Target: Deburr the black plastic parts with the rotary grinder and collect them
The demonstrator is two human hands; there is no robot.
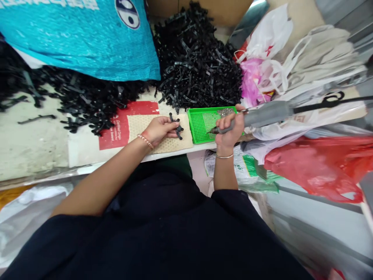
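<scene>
My left hand [162, 129] pinches a small black plastic part [179, 131] with short arms, held over a tan dimpled mat [140, 125]. In my right hand [230, 128] is a grey electric screwdriver [262, 114], its fingers wrapped round the front of the body. The tool lies nearly level, and its tip points left over a green perforated tray [196, 136]. Small metal screws [225, 112] are heaped at the tray's far right corner, and more sit across its holes. What the screwdriver's bit carries, if anything, is too small to tell.
A large pile of black plastic parts [201, 66] rises behind the tray. More parts [87, 101] spill from under a blue woven sack [87, 42] at left. Plastic bags [256, 76] crowd the right side, and a red bag [317, 163] hangs by the table edge. A cable trails from the screwdriver.
</scene>
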